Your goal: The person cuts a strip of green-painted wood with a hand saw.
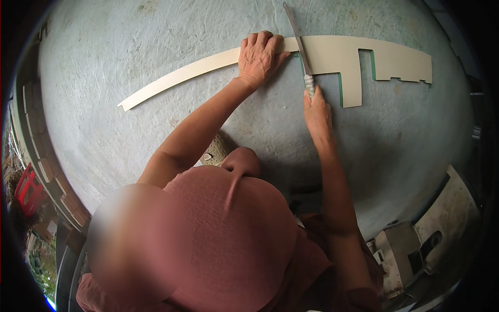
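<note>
A long, curved cream board [329,54] with green cut edges lies on the grey floor, narrow toward the left and wider, with notches, on the right. My left hand [255,58] presses across its narrow part, fingers bent over the far edge and thumb stretched to the right. Just right of that thumb, a long thin metal blade [298,35] crosses the board where it widens. My right hand [317,109] is closed round the blade's pale, wrapped handle [310,83] at the near side. I cannot tell whether the blade is a saw or a knife.
Rough grey floor [130,47] surrounds the board. Stacked bricks [49,166] line the left side, with a red plastic chair [28,190] beyond them. Worn pale panels [447,218] lie at the lower right. Pink fabric [234,229] covers the lower middle.
</note>
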The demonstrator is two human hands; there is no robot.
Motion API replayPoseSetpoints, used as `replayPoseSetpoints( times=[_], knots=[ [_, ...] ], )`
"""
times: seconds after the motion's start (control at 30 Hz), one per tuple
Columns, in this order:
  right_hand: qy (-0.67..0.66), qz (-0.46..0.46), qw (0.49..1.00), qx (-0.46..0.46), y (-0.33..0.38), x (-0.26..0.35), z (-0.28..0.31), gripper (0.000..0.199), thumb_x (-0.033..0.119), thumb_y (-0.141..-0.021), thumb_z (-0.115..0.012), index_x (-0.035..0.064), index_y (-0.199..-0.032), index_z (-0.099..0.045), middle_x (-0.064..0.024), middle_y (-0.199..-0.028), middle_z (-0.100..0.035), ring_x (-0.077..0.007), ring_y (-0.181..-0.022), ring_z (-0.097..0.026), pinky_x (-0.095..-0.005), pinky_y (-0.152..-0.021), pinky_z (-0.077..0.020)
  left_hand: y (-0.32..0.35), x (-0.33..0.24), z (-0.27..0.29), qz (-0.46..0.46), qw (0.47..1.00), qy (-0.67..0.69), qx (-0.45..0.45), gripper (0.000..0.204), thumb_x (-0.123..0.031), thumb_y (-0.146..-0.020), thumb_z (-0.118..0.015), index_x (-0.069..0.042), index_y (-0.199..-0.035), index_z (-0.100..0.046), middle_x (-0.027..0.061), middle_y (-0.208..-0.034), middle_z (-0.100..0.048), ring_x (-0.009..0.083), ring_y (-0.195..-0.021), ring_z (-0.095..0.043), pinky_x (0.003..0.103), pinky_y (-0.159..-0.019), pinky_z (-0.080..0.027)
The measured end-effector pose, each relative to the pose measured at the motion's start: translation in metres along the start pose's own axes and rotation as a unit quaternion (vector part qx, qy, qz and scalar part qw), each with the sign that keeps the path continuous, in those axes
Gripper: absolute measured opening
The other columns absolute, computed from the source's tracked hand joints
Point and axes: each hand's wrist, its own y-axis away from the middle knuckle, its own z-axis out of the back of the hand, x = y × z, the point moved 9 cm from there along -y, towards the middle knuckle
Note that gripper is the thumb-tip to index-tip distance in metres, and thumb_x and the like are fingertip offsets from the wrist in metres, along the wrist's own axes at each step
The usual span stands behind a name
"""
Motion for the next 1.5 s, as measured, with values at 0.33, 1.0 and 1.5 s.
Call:
replayPoseSetpoints(
  times=[0.33,1.0,1.5],
  knots=[
    [-0.029,0.027,0.999,-0.037,0.002,0.0,0.006,0.033,0.025,-0.092,-0.045,-0.0009,-0.112,-0.047,-0.028,-0.087,-0.06,-0.0455,-0.083,-0.057,-0.0508,-0.072,-0.0455,-0.004,-0.003,0.002,-0.007,1.0,-0.017,-0.006,0.037,-0.037,-0.077,-0.064,-0.016,-0.107,-0.055,0.0049,-0.103,-0.053,0.0261,-0.096,-0.048,0.038,-0.08,-0.037],
    [-0.014,-0.008,0.999,-0.033,0.031,-0.027,-0.006,0.03,0.025,-0.092,-0.043,0.0003,-0.11,-0.047,-0.0287,-0.085,-0.06,-0.045,-0.081,-0.058,-0.0513,-0.07,-0.0456,-0.002,-0.003,0.004,-0.006,1.0,-0.027,-0.004,0.039,-0.037,-0.077,-0.064,-0.016,-0.109,-0.055,0.0045,-0.103,-0.053,0.0259,-0.095,-0.048,0.038,-0.082,-0.037],
    [-0.023,0.01,0.999,-0.028,-0.004,-0.005,0.003,0.032,0.024,-0.091,-0.047,-0.0008,-0.111,-0.047,-0.0289,-0.083,-0.06,-0.0451,-0.079,-0.058,-0.0515,-0.068,-0.046,-0.002,-0.009,-0.002,-0.012,1.0,-0.015,-0.004,0.039,-0.035,-0.076,-0.066,-0.017,-0.109,-0.055,0.004,-0.103,-0.053,0.0254,-0.096,-0.048,0.038,-0.081,-0.037]
  ],
)
